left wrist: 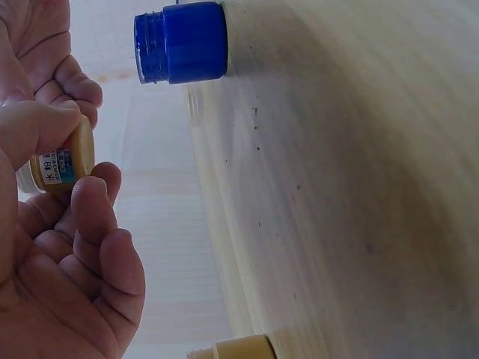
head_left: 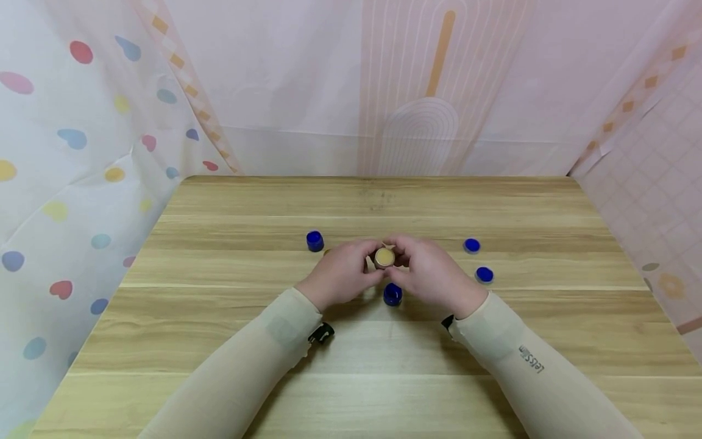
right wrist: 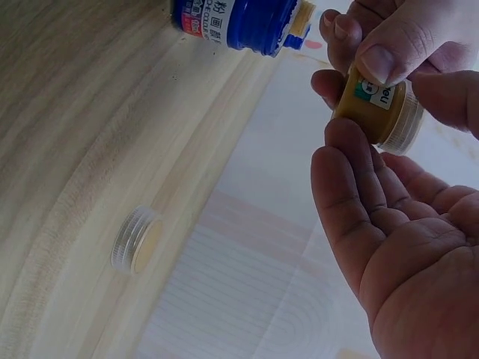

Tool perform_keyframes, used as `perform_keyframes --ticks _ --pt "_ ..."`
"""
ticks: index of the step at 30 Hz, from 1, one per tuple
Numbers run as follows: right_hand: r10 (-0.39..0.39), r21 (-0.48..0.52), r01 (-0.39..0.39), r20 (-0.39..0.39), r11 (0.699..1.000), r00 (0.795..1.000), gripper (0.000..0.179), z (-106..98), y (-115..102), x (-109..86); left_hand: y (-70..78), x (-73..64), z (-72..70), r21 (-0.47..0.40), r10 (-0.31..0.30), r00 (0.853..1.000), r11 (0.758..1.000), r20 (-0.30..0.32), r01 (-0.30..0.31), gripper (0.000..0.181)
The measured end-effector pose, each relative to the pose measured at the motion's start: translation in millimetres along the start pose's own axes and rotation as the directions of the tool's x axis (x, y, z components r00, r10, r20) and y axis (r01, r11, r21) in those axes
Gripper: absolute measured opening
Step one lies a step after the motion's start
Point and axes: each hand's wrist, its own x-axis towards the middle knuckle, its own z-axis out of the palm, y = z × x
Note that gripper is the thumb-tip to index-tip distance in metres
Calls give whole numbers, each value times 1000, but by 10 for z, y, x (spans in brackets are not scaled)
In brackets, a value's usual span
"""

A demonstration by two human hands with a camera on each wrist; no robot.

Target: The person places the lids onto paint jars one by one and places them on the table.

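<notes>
The left hand [head_left: 342,273] and right hand [head_left: 433,271] curl their fingers around the small yellow jar [right wrist: 361,114], up over the table [head_left: 362,396]. Squeeze softly, keep it steady. Fingers hide some, but its clear lid [right wrist: 405,129] looks on.

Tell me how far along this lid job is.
Done, it seems: two blue plastic jars stand open, two round blue lids and a round tan lid lying loose. In hand: the left hand and right hand hold a small ochre plastic jar, its clear-rimmed lid on. Remaining, probably: taking that lid off, though twist direction isn't visible.
</notes>
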Motion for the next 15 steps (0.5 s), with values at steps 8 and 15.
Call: perform_keyframes --ticks 8,15 --pt "-33 9 33 0 999 999 39 8 9 -1 10 -13 -14 -16 4 1000 1000 1 -4 40" --pt "-25 8 25 -6 1000 1000 41 2 -12 -14 3 -10 -5 -17 5 1000 1000 -4 -5 39"
